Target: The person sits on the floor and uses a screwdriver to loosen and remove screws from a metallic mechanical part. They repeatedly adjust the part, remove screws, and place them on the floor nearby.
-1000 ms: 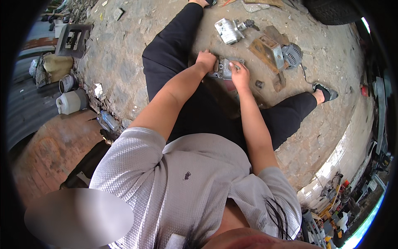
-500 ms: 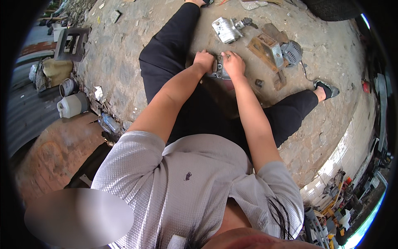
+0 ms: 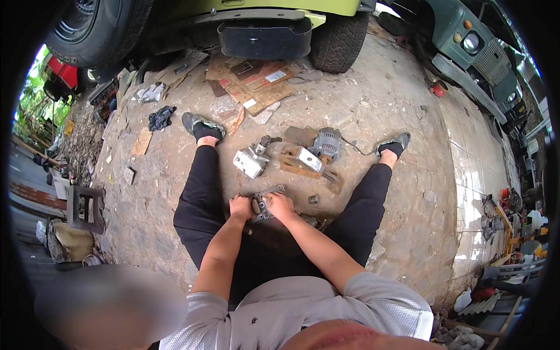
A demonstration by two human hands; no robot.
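Note:
Between my spread legs, a grey metal casting with holes [image 3: 263, 217] sits low at the ground. My left hand [image 3: 240, 207] is closed on its left side, fingers curled. My right hand [image 3: 280, 206] grips its right side, the thumb and fingers near its top. Part of the casting is hidden by the hands. Just beyond lies a silver motor-like part [image 3: 249, 163] with a dark end. Right of that stand a rusty metal bracket [image 3: 294, 165] and a grey, slotted, round-bodied machine part [image 3: 328, 144] with a cable.
A small dark metal piece [image 3: 313, 199] lies near my right leg. Farther off are flattened cardboard [image 3: 265, 93], a black crumpled bag [image 3: 161, 118] and a yellow-green vehicle's tyre [image 3: 340, 46]. Scrap and tools [image 3: 513, 227] line the right side; a plastic frame [image 3: 86, 210] stands left.
The view has tilted up, bringing the vehicles and cardboard into sight. Both hands stay at the casting, which appears turned slightly in the picture.

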